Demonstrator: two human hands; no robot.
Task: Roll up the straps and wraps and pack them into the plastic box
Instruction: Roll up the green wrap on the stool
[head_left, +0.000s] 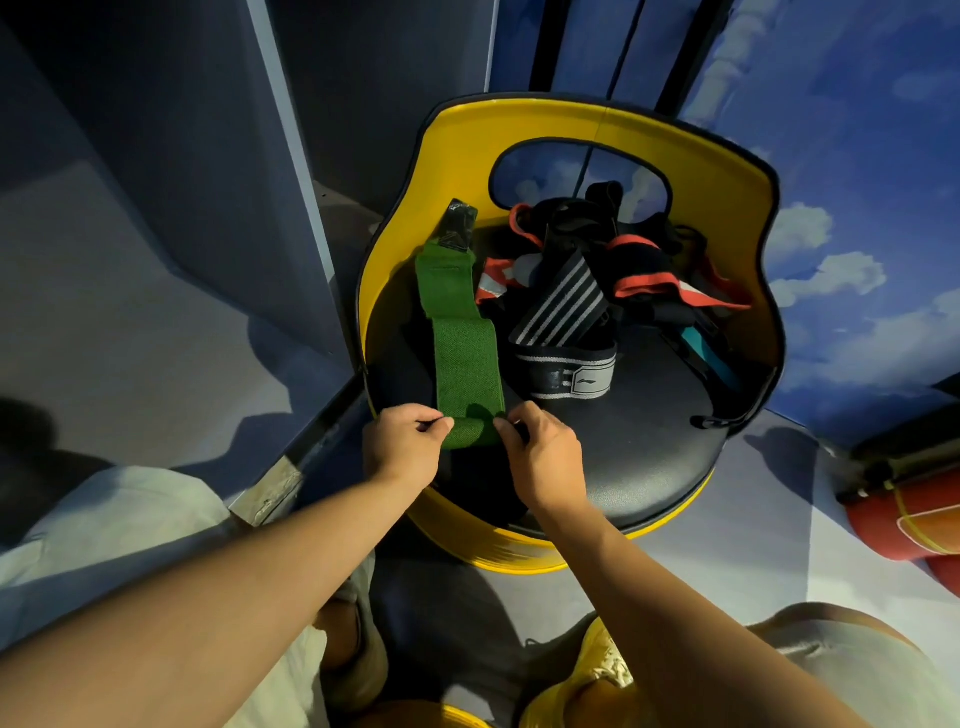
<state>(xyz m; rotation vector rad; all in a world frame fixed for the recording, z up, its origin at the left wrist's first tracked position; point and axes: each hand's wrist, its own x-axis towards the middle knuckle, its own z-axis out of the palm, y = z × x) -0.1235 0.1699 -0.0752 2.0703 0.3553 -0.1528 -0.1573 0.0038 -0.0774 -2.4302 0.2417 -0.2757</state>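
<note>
- Green wrap (460, 332) lies lengthwise on the black seat (649, 447) of a yellow chair (467, 150); near end rolled into a small coil at the seat's front edge.
- Left hand (402, 447): fingers curled, pinching the coil's left end.
- Right hand (543, 454): fingers curled, pinching the coil's right end.
- Striped black wrap (563, 338) just right of the green one, partly folded.
- Heap of black and red straps (639, 265) at the seat's back.
- Plastic box: not in view.

The scene is dim with a warm cast and soft focus. Hard shadows cross the grey floor (156, 332). Wide-angle distortion bends the edges.
</note>
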